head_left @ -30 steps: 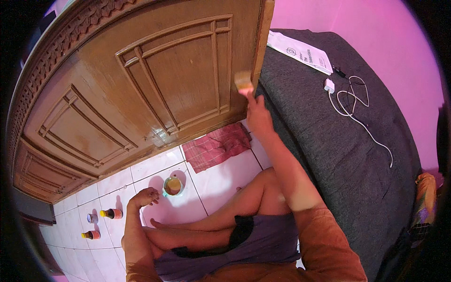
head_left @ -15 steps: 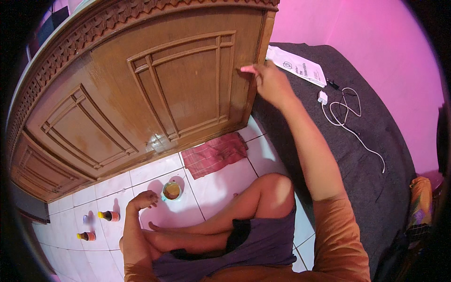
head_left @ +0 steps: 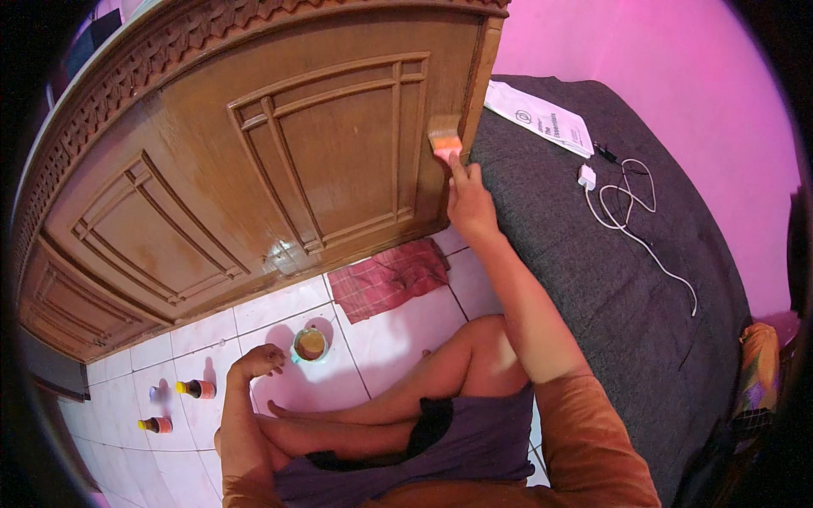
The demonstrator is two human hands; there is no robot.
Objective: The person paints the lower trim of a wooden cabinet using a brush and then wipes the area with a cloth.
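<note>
My right hand is closed round the pink handle of a flat paintbrush. Its bristles lie against the right end of a carved brown wooden panel front, beside the raised moulding. My left hand hangs low over the floor with relaxed, parted fingers and holds nothing. Just to its right stands a pale cup with brownish liquid inside and a light-blue handle.
A folded red checked cloth lies at the foot of the panel. Two dark bottles with yellow caps, one a bottle nearer the cup, are on the tiles at left. On the dark grey mattress rest a white packet and a charger cable.
My right hand has come down and slightly left along the panel's right end, turning the brush so its bristles now point up. My left hand stays in place.
</note>
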